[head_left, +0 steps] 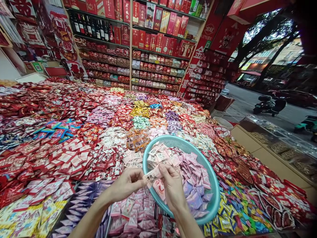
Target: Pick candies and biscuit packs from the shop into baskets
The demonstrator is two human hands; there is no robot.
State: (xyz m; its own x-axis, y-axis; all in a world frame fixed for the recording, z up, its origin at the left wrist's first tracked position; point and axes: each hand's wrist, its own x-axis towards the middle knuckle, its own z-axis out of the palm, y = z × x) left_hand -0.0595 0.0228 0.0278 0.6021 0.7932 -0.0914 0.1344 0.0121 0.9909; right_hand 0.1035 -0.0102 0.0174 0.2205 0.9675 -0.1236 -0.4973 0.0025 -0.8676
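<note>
A small pale pink candy packet [152,176] with black characters is stretched between my two hands, over the near left rim of a teal plastic basket [217,201]. My left hand [127,183] pinches the packet's left edge between thumb and fingers. At its upper right corner, my right hand [173,185] is closed on it, thumb on top. Inside the basket lie similar pink packets [162,155], pinkish-mauve packets [198,170] and lilac packets [196,200]. My right wrist crosses the basket's near side and hides part of it.
Heaps of wrapped sweets [69,155] surround the basket on a wide display. Shelves [131,43] with bottles, red boxes and bagged goods stand behind. Bins of dry goods [284,150] line the right side, with a parked scooter [269,105] on the street beyond.
</note>
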